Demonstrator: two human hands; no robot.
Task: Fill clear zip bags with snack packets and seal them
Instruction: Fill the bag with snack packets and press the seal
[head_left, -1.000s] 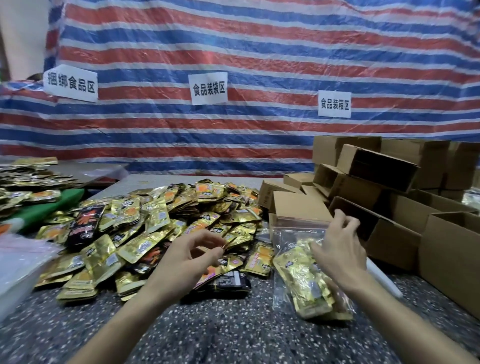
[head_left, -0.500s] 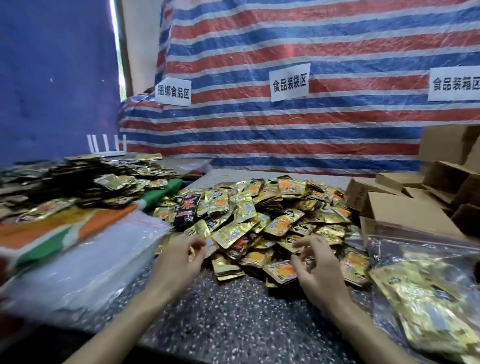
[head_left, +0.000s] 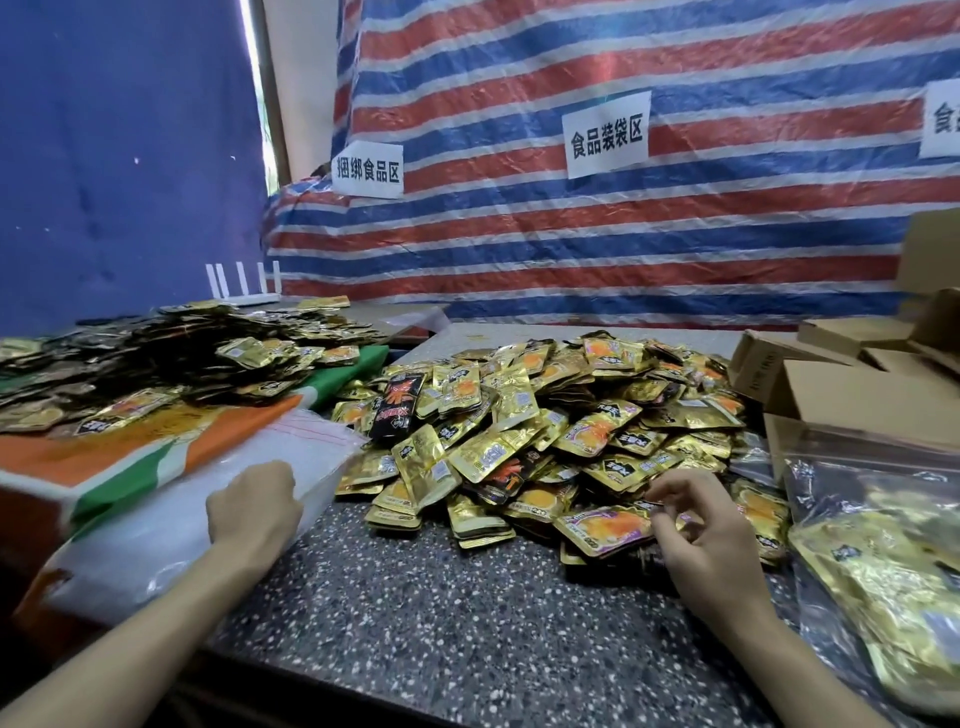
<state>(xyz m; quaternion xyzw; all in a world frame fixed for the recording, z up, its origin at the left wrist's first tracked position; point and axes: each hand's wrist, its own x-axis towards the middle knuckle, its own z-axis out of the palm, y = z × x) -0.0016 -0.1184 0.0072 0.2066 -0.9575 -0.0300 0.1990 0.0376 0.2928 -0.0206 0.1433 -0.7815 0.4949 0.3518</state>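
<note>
Dark speckled stone surface: carries the work. Reference point is the heap of gold foil snack packets at its middle.

Near right edge of the heap: the right hand has thumb and forefinger closed on the rim of a gold packet printed orange and purple, which lies topmost at the fringe. Judgement: an edge pinch suits a flat, slippery packet and should lift it without dragging its neighbours.

Near left of the heap: the left hand rests knuckles-up on a flat stack of empty clear plastic zip bags, fingers curled down at the stack's corner. Whether they pinch a bag is hidden, so the grip cannot be told. Judgement: probably fetching a fresh bag.

Right of the heap: a clear zip bag filled with gold packets lies flat on the surface. Its seal cannot be read.

Obstructions: loose packets overlap all round the pinched one, and the filled bag lies just beside the right hand, crowding that side.

Left of the heap, beyond the stack: an orange, green and white woven sack bears a second, darker pile of packets.

Far right of the heap: brown cardboard boxes.

Behind the heap: a red, white and blue striped tarpaulin with white paper signs. At far left stands a white router with upright antennae.
</note>
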